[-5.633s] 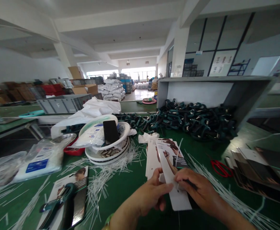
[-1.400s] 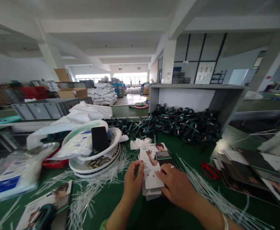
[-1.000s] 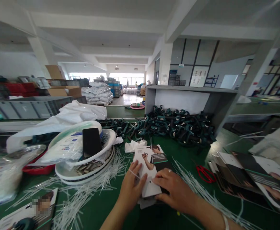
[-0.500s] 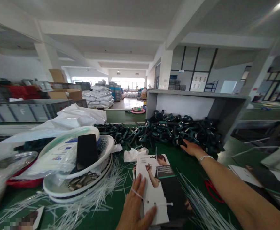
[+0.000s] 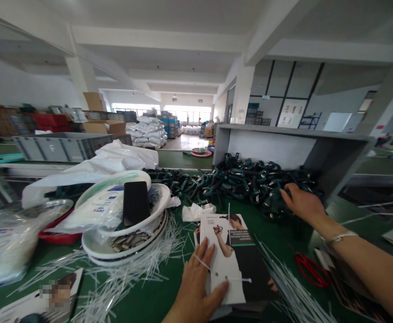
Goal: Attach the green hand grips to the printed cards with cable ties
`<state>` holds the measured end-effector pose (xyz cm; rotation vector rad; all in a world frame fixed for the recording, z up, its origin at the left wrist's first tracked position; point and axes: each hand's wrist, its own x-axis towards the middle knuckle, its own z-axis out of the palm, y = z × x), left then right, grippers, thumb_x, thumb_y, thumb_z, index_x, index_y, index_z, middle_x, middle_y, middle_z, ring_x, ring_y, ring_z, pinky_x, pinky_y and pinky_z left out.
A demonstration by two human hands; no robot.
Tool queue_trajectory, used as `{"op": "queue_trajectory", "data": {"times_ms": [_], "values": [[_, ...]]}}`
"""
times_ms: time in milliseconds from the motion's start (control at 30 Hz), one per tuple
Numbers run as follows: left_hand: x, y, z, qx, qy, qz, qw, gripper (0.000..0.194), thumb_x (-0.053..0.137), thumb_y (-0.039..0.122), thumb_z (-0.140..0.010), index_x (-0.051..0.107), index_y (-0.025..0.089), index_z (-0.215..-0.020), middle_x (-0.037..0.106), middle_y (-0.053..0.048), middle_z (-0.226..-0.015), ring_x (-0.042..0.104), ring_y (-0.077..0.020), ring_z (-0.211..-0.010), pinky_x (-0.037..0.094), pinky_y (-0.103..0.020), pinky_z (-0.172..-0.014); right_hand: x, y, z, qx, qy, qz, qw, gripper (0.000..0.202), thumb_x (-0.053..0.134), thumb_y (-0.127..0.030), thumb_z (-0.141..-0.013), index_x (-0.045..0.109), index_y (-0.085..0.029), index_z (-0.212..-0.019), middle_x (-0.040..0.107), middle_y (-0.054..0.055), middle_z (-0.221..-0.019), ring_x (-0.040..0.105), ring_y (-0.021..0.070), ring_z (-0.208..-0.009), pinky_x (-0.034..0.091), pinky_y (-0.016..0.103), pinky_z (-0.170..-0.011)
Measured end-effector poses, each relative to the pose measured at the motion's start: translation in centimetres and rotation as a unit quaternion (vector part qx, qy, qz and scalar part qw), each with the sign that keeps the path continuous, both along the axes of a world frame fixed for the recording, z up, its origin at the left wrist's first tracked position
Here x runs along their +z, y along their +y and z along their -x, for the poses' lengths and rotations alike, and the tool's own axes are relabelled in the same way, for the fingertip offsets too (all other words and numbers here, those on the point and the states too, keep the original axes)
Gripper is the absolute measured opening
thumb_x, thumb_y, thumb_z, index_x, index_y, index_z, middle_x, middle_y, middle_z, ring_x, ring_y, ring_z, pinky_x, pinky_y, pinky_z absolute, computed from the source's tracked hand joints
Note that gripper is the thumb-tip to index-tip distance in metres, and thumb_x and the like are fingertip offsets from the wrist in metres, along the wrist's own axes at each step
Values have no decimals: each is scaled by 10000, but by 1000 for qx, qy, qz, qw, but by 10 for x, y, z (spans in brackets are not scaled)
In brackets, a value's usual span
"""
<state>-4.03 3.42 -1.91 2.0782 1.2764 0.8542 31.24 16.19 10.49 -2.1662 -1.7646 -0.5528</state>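
My left hand [image 5: 201,280] lies flat on a printed card [image 5: 242,255] on top of a stack, fingers stretched and thumb apart. A white zip tie [image 5: 238,279] runs through the card's holes, its other end crossing my fingers. My right hand [image 5: 304,204] reaches into a heap of dark green hand grip strengtheners [image 5: 246,179]. Its fingers curl down around one grip strengthener [image 5: 274,199] at the near side of the heap; the fingertips are partly hidden.
Loose zip ties [image 5: 290,282] and red-handled scissors [image 5: 312,270] lie right of the cards. To the left are white bowls [image 5: 93,249] of metal parts, a black phone [image 5: 136,204] and plastic bags [image 5: 10,246]. A grey tipped bin [image 5: 346,152] stands behind the heap.
My right hand has moved right over the heap, its fingers now curled down. The left hand stays on the card. The whole view has shifted slightly.
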Motion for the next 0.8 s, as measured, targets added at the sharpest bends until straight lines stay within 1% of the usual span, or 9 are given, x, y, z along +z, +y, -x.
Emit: {"op": "queue_trajectory", "data": {"times_ms": [100, 167, 233, 300, 400, 533, 600, 700, 800], "values": [[0, -1, 1, -7, -15, -16, 1000, 675, 526, 443, -811, 280, 250, -1409, 121, -58, -1519, 120, -278, -1385, 159, -463, -1121, 24, -21, 42, 94, 146, -124, 977, 413, 343, -498, -866, 583, -164, -901, 647, 78, -700, 614, 217, -664, 429, 289, -609], [0, -1, 1, -9, -22, -22, 999, 664, 524, 442, -815, 292, 243, -1405, 134, -64, -1517, 128, -272, -1384, 164, -453, -1122, 32, -31, 72, 147, 219, -150, 953, 432, 336, -544, -853, 578, -187, -820, 610, 36, -614, 583, 187, -600, 411, 269, -577], [1, -2, 0, -8, -29, -24, 999, 661, 533, 441, -810, 307, 243, -1399, 152, -67, -1514, 137, -276, -1382, 172, -451, -1121, 32, -39, 98, 184, 235, -155, 942, 427, 340, -556, -842, 558, -201, -748, 593, 21, -598, 568, 178, -595, 398, 265, -578], [2, -3, 0, -7, -34, -21, 999, 665, 545, 434, -803, 315, 240, -1396, 162, -69, -1512, 140, -283, -1380, 171, -455, -1120, 25, -46, 115, 197, 226, -128, 946, 404, 339, -535, -844, 542, -209, -722, 596, 20, -610, 572, 180, -608, 391, 267, -582], [3, -4, 0, -6, -46, -14, 999, 675, 552, 425, -798, 319, 215, -1395, 170, -75, -1510, 133, -283, -1381, 148, -452, -1127, 6, -64, 128, 180, 195, -49, 963, 366, 321, -493, -867, 546, -220, -773, 615, 21, -638, 599, 193, -629, 390, 275, -591], [3, -5, 0, -14, -108, 11, 994, 763, 528, 442, -813, 175, 186, -1439, 154, -83, -1513, 118, -259, -1386, 123, -438, -1132, -21, -108, 140, 192, 168, 52, 965, 359, 302, -469, -888, 555, -223, -953, 670, 42, -768, 640, 215, -732, 412, 292, -648], [2, -5, 0, -25, -155, 32, 987, 744, 477, 460, -840, 137, 191, -1445, 134, -71, -1519, 90, -242, -1392, 94, -431, -1135, -30, -132, 149, 207, 156, 95, 961, 389, 323, -465, -881, 532, -204, -1079, 683, 63, -825, 646, 227, -777, 419, 298, -662], [3, -5, 0, -37, -243, 62, 967, 689, 428, 491, -858, 186, 205, -1436, 139, -54, -1519, 78, -231, -1393, 65, -407, -1139, -32, -152, 155, 239, 155, 151, 947, 443, 327, -473, -879, 539, -176, -1131, 686, 69, -797, 643, 222, -745, 412, 288, -615], [14, -3, 4, -23, -348, 93, 933, 691, 410, 566, -834, 298, 188, -1402, 285, -95, -1473, 222, -249, -1362, 173, -399, -1122, -22, -149, 147, 250, 174, 150, 941, 456, 286, -477, -894, 628, -199, -1010, 675, 54, -756, 623, 203, -702, 395, 279, -582]]}}
